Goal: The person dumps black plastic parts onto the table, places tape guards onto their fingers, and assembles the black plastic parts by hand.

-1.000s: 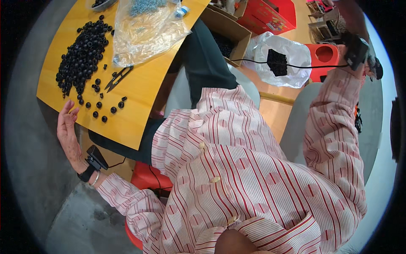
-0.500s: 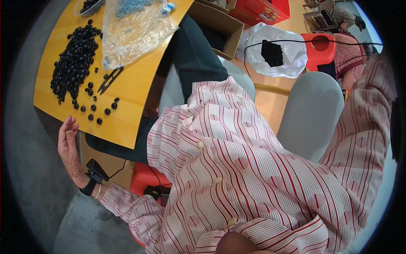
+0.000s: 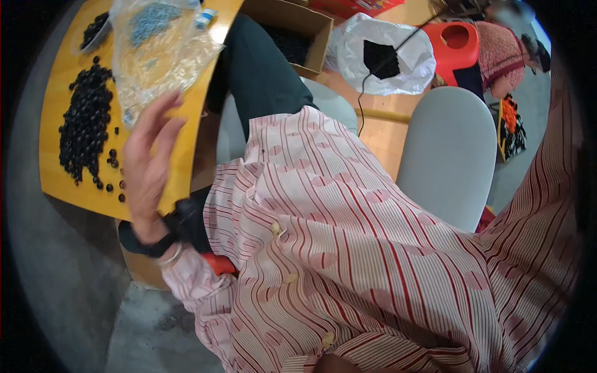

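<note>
My left hand [image 3: 149,165] is raised over the right part of the yellow table [image 3: 177,149], fingers stretched and a little blurred, with nothing in it. A dark strap with a small black device [image 3: 183,217] circles that wrist. Left of the hand lies a heap of black beads [image 3: 86,124], with a few loose ones near its lower end. Just beyond the fingertips is a clear plastic bag [image 3: 186,53] with light-blue beads [image 3: 152,23] in or on it. The thread snips seen earlier are hidden behind my hand. My right sleeve [image 3: 550,180] rises along the right rim; that hand is out of the picture.
A tub of black beads [image 3: 96,37] stands at the table's far left. Beyond my knee are a cardboard box [image 3: 322,40] and a white bag [image 3: 413,65] with black contents, crossed by a cable [image 3: 363,93]. A grey chair back [image 3: 448,155] and another person [image 3: 497,56] are right.
My left hand has risen from beside the table's near edge to over the tabletop. The view has shifted, and my right hand has left the picture.
</note>
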Available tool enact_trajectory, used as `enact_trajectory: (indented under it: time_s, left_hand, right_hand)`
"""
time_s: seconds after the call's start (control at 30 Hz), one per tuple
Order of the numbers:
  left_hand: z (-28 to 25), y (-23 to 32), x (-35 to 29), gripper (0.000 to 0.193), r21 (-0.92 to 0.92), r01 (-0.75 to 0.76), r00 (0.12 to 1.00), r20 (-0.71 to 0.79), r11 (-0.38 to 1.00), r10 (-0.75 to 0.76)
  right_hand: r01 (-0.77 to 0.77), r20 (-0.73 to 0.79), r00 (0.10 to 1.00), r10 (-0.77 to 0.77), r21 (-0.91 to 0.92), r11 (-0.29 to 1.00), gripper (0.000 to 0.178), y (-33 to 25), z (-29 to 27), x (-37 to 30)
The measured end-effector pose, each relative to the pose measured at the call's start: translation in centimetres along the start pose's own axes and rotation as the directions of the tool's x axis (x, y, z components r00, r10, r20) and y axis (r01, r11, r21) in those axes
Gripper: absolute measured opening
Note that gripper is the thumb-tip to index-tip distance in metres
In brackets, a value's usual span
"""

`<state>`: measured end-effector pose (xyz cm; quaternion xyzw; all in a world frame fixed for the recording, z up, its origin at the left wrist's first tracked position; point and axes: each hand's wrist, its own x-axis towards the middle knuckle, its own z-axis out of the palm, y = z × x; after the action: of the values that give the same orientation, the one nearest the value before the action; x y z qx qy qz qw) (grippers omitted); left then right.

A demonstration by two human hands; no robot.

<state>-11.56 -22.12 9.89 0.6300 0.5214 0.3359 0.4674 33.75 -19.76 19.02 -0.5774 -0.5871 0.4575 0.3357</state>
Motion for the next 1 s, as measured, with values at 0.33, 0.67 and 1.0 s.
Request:
enact_trajectory:
  time_s: [0.33, 0.67, 1.0]
  left_hand:
    - [18.8, 1.7, 10.4, 0.061, -0.199, -0.404, 0.794, 0.410, 0.893, 0.450]
    - [11.2, -5.9, 12.0, 0.021, 0.813, -0.365, 0.903, 0.189, 0.454, 0.387]
    - [6.5, -3.7, 5.6, 0.032, 0.390, -0.176, 0.954, 0.293, 0.904, 0.059]
  right_hand:
    - [-0.067, -0.005, 0.998, 0.067, -0.041, 0.997, 0.045, -0.5, -1.7, -0.3]
    - [0.171, 0.274, 0.944, -0.185, 0.076, 0.982, 0.045, -1.6, 4.9, 12.1]
    - [0.290, 0.587, 0.694, -0.418, 0.304, 0.907, 0.042, -9.9, 21.4, 25.7]
